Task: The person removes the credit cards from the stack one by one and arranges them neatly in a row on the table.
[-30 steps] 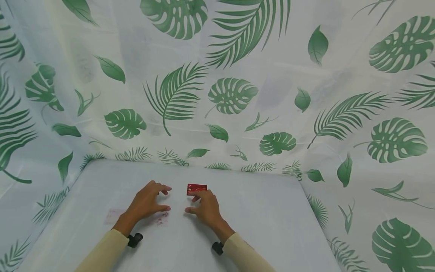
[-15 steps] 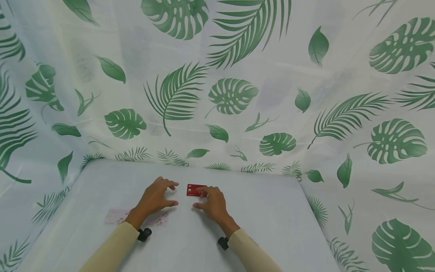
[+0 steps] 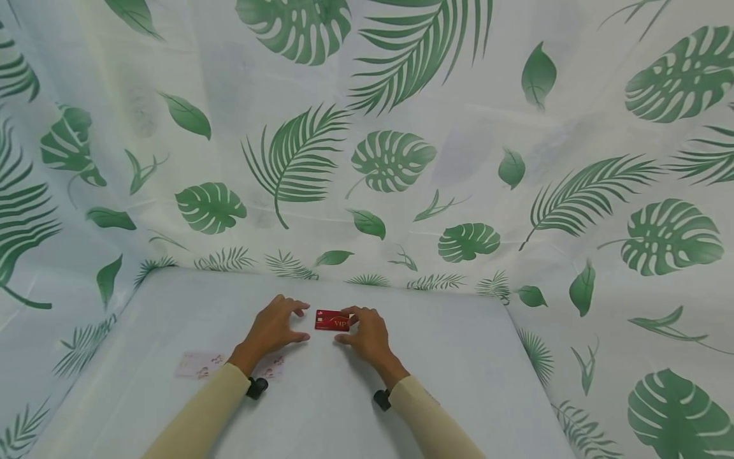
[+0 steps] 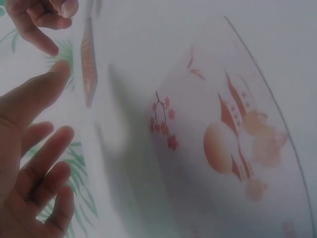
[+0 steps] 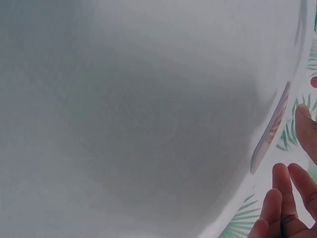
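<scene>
A red bank-style card (image 3: 329, 320) marked "VIP" lies flat on the white tabletop between my hands, its long side running left to right. My left hand (image 3: 278, 326) hovers just left of it, thumb and fingers spread apart in a loose curve with nothing between them. On the other side, my right hand (image 3: 371, 333) has its fingertips over or beside the card's right edge; whether they touch it I cannot tell. In the left wrist view the card (image 4: 88, 64) shows nearly edge-on beyond the left thumb. Likewise, the right wrist view catches the card (image 5: 270, 131) as a thin slanted strip.
A pale pink printed sheet (image 3: 197, 365) with floral motifs lies nearer me, partly behind my left forearm. White tabletop (image 3: 459, 370) stretches around the hands. Leaf-patterned white curtains (image 3: 309, 242) enclose the back and sides.
Both hands have moved right and slightly away from me. The right hand has uncovered more of the card, showing its lettering. The card stays in the same place.
</scene>
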The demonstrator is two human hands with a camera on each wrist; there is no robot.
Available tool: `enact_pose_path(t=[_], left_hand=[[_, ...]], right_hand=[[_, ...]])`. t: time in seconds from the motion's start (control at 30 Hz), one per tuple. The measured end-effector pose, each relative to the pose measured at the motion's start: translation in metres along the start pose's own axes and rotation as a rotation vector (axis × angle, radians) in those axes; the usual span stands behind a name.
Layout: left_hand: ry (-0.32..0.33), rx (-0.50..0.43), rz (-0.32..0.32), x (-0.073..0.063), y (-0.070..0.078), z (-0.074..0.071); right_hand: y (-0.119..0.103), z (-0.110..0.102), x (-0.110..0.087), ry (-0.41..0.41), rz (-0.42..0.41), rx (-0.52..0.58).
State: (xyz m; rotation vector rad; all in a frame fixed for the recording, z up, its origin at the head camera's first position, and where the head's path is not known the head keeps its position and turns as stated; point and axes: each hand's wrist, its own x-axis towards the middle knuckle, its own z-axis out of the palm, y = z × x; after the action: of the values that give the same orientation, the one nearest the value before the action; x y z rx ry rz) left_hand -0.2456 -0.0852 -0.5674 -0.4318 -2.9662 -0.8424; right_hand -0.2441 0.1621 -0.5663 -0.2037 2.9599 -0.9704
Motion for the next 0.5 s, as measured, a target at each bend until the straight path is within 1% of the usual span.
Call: enact_pose_path(t=[0.2,0.3,0.43,0.5], left_hand=[[0.001,-0.006,0.012,0.007,0.002,0.007],[0.006,0.001,0.010,0.011,0.002,0.010],[-0.003,0.017,0.003,0.017,0.002,0.016],[-0.006,0.007,0.000,0.019,0.003,0.018]], right_hand=[[0.007,0.002,0.007,0.001,0.014,-0.036],[0.009,0.002,0.009,0.003,0.014,-0.035],[0.010,0.002,0.011,0.002,0.026,-0.048],[0.011,0.001,0.012,0.004,0.027,-0.059]])
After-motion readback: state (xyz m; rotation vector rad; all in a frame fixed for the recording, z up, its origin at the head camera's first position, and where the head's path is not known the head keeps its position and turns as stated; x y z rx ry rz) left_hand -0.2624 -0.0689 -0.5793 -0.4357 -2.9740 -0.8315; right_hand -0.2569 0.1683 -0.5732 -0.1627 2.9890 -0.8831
